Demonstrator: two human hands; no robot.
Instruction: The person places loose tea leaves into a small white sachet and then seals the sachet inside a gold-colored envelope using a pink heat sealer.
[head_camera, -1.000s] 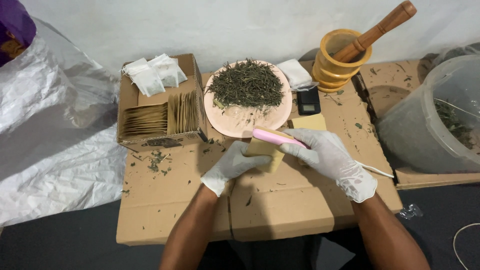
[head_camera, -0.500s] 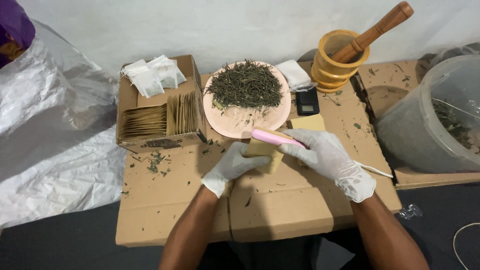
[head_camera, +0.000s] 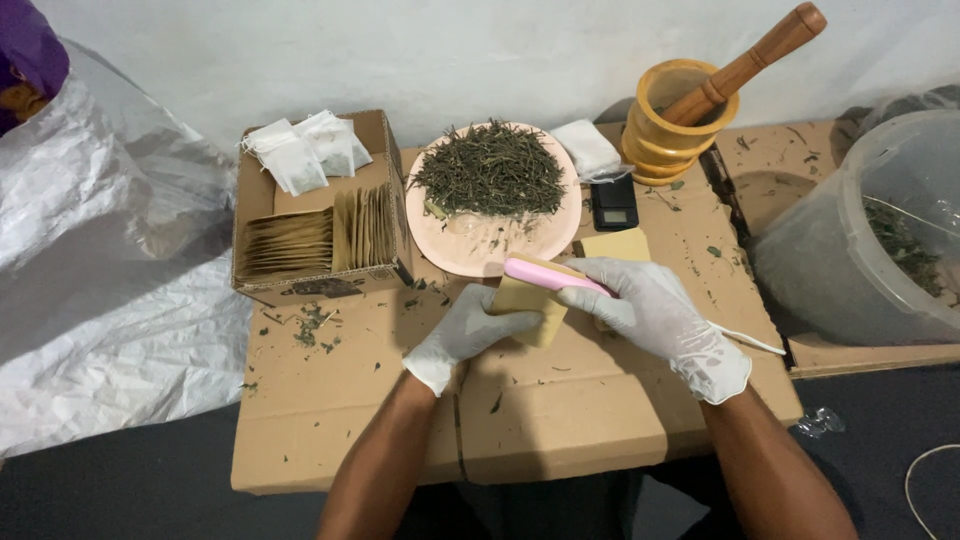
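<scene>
Both my hands wear white gloves. My left hand (head_camera: 462, 332) grips a small tan paper pouch (head_camera: 528, 306) from its left side, over the cardboard work surface (head_camera: 560, 400). My right hand (head_camera: 660, 318) holds a slim pink tool (head_camera: 545, 274) with a white cord, and the tool is laid across the pouch's top edge. Just beyond them sits a pink plate (head_camera: 490, 250) heaped with dried green herb (head_camera: 490, 170).
A cardboard box (head_camera: 318, 205) at the left holds rows of tan pouches and white filter bags. A small black scale (head_camera: 615, 204), another tan pouch (head_camera: 616, 244), a wooden mortar with pestle (head_camera: 690, 115) and a clear plastic tub (head_camera: 880, 240) stand to the right. Crumpled foil sheeting (head_camera: 100, 270) lies at the left.
</scene>
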